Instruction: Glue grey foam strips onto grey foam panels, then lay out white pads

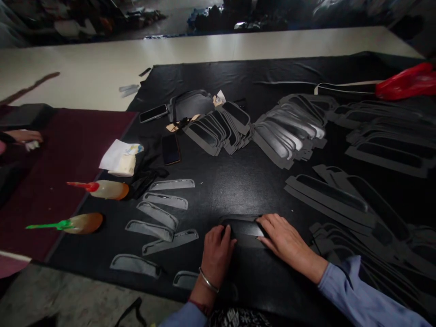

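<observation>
A dark, smooth panel with a rounded upper edge [243,228] lies on the black sheet in front of me, a grey strip along its lower side. My left hand [218,250], with a metal bangle at the wrist, has its fingers curled on the panel's left end. At the other end, my right hand [281,234] pinches the panel between thumb and fingers. Left of my hands are several grey curved strips [157,208] with dark, shiny lines along their edges. To the right, grey-bordered panels [332,197] overlap in stacks.
Two squeeze bottles, one red-tipped [109,190] and one green-tipped [83,223], lie at the left. Two phones [154,113] [170,150] rest farther back. More panels [289,129] and a red bag [407,81] lie beyond. Another person's hand [23,136] shows far left.
</observation>
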`<action>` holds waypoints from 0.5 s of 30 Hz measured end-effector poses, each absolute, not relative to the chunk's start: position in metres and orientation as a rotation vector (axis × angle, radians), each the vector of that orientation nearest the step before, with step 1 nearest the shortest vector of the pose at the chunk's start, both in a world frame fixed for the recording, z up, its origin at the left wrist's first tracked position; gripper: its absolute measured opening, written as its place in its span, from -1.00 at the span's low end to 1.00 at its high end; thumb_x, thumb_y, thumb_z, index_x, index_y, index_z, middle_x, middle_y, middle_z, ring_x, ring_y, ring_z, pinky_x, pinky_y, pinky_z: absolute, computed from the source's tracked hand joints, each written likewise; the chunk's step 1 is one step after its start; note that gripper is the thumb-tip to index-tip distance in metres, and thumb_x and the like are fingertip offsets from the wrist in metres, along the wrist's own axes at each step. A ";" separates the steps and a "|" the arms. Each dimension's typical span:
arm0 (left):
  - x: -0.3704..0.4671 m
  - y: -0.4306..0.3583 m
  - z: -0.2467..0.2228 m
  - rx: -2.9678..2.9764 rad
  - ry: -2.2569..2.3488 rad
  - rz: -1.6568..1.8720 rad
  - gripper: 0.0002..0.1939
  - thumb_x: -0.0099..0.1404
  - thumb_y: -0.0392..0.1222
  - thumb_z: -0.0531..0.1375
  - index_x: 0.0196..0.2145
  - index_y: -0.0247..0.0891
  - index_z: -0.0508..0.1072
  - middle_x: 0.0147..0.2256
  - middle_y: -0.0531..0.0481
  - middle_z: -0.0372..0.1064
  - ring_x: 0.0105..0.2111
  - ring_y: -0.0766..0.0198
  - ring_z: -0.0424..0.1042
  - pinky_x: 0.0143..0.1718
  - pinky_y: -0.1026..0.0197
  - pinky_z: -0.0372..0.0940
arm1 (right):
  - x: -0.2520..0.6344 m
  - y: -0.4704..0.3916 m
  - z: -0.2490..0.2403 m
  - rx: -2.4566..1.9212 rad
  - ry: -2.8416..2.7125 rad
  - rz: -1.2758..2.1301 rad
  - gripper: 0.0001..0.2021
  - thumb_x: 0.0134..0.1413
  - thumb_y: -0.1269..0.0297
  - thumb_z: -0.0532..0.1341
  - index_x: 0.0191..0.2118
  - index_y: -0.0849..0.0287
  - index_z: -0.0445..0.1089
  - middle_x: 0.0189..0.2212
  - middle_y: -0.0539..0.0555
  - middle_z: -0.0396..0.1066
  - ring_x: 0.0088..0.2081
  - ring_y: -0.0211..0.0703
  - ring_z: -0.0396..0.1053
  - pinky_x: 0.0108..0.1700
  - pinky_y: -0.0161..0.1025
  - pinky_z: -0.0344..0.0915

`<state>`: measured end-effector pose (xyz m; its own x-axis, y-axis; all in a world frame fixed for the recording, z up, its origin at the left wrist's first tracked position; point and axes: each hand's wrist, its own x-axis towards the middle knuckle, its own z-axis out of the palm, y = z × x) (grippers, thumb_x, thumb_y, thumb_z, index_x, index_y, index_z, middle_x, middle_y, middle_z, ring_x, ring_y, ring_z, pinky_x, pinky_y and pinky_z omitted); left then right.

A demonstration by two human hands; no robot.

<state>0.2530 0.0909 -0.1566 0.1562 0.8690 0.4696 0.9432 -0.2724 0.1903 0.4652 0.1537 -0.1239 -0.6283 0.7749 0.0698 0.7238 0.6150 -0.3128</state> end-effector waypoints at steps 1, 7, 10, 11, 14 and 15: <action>0.253 0.091 -0.157 -2.274 -1.792 -0.750 -0.73 0.24 -0.24 0.09 -0.10 -0.35 0.33 -0.22 -0.17 0.28 -0.21 0.16 0.29 -0.22 0.11 0.35 | 0.465 0.154 -0.124 -1.238 -2.641 0.381 -0.73 0.11 0.30 0.12 -0.05 0.17 0.25 -0.20 0.17 0.30 -0.19 -0.03 0.26 -0.20 -0.11 0.27; 0.253 0.091 -0.159 -2.270 -1.771 -0.708 -0.72 0.23 -0.24 0.11 -0.09 -0.37 0.35 -0.22 -0.18 0.29 -0.20 0.15 0.28 -0.21 0.10 0.34 | 0.464 0.154 -0.121 -1.268 -2.668 0.370 -0.71 0.06 0.32 0.17 -0.06 0.18 0.24 -0.22 0.16 0.30 -0.20 -0.02 0.26 -0.21 -0.12 0.27; 0.253 0.091 -0.161 -2.258 -1.746 -0.700 -0.70 0.23 -0.23 0.12 -0.09 -0.39 0.35 -0.22 -0.19 0.30 -0.18 0.13 0.28 -0.19 0.08 0.34 | 0.462 0.155 -0.120 -1.276 -2.669 0.338 -0.72 0.05 0.31 0.19 -0.08 0.17 0.24 -0.23 0.14 0.30 -0.23 -0.04 0.27 -0.23 -0.13 0.27; 0.253 0.090 -0.161 -2.254 -1.737 -0.690 -0.70 0.23 -0.23 0.12 -0.09 -0.39 0.35 -0.22 -0.19 0.31 -0.18 0.14 0.28 -0.19 0.09 0.34 | 0.462 0.155 -0.119 -1.279 -2.671 0.333 -0.72 0.05 0.30 0.20 -0.08 0.17 0.24 -0.24 0.14 0.30 -0.23 -0.04 0.27 -0.24 -0.14 0.27; 0.254 0.090 -0.161 -2.244 -1.704 -0.655 -0.70 0.24 -0.23 0.11 -0.09 -0.40 0.35 -0.18 -0.18 0.35 -0.15 0.13 0.28 -0.18 0.09 0.33 | 0.461 0.155 -0.119 -1.298 -2.683 0.311 -0.69 0.01 0.32 0.24 -0.10 0.16 0.25 -0.24 0.13 0.30 -0.23 -0.04 0.27 -0.23 -0.14 0.27; 0.254 0.091 -0.161 -2.247 -1.692 -0.643 -0.71 0.24 -0.24 0.10 -0.09 -0.41 0.35 -0.17 -0.18 0.36 -0.14 0.12 0.28 -0.17 0.10 0.32 | 0.461 0.155 -0.119 -1.300 -2.686 0.304 -0.69 0.00 0.32 0.25 -0.10 0.16 0.25 -0.24 0.13 0.30 -0.23 -0.03 0.27 -0.23 -0.14 0.27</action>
